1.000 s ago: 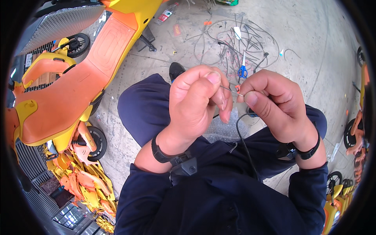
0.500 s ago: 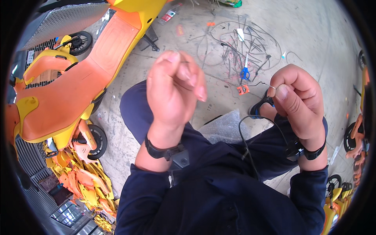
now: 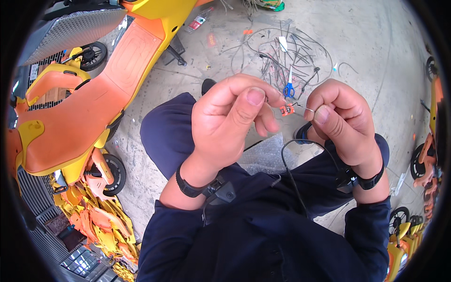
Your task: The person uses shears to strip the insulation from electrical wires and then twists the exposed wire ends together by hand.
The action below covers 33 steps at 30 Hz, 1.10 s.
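Observation:
My right hand [image 3: 345,122] pinches a thin wire [image 3: 303,107] between thumb and forefinger. A pale stretch of it shows at the fingertips; a darker stretch runs left toward my other hand. My left hand [image 3: 235,120] hovers just left of the wire, thumb and forefinger apart, the lower fingers slightly blurred. Whether it touches the wire's far end is unclear. Beyond the hands, blue-handled scissors [image 3: 289,89] lie on the floor by a tangle of dark cable pieces [image 3: 277,61]. A small orange item [image 3: 287,110] shows below the scissors, partly behind the wire.
An orange and yellow scooter body [image 3: 77,122] stands close on the left, above a pile of orange and yellow panels [image 3: 101,221]. Bubble wrap [image 3: 263,157] lies between my knees. A black cable [image 3: 289,174] loops over my lap. A plastic bottle [image 3: 198,21] lies farther off.
My left hand has come down and to the right, turning its thumb toward the wire. My right hand has shifted left with the wire, so the hands are closer together.

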Tool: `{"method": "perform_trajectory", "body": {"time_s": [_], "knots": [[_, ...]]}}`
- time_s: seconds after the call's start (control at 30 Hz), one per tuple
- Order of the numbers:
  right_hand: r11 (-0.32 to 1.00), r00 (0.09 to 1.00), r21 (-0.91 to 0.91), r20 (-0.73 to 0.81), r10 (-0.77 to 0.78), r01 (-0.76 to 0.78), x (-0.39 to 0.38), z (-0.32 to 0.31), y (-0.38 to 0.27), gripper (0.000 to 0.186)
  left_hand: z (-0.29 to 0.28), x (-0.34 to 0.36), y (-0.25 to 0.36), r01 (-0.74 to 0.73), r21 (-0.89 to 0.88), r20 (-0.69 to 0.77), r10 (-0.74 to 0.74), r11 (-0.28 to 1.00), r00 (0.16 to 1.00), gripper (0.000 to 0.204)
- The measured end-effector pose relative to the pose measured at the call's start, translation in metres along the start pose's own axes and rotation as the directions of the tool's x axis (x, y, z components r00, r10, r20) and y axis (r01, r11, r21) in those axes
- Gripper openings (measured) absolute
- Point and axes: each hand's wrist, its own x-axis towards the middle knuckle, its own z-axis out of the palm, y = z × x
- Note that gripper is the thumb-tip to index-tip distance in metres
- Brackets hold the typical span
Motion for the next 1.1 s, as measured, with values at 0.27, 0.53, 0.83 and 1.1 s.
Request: {"method": "perform_trajectory", "body": {"time_s": [0.27,0.53,0.83,1.1], "knots": [[0.998,1.000,-0.066,0.005,-0.005,0.005,0.001,-0.005,0.002,0.013,0.000,0.001,0.005,0.125,-0.100,-0.029,-0.129,0.987,0.991,0.028],[0.998,1.000,-0.060,0.003,0.024,-0.024,0.002,-0.003,0.000,0.013,-0.001,0.001,0.005,0.124,-0.167,-0.032,-0.131,0.978,0.991,0.025],[0.999,1.000,-0.023,0.011,0.023,-0.023,0.001,-0.002,0.001,0.013,0.003,0.004,0.011,0.114,-0.054,-0.221,-0.123,0.992,0.967,0.019],[0.979,0.999,-0.202,-0.042,0.008,-0.016,0.002,0.003,0.006,0.006,0.006,0.000,-0.002,-0.180,0.442,0.045,0.179,0.879,0.983,0.011]]}}
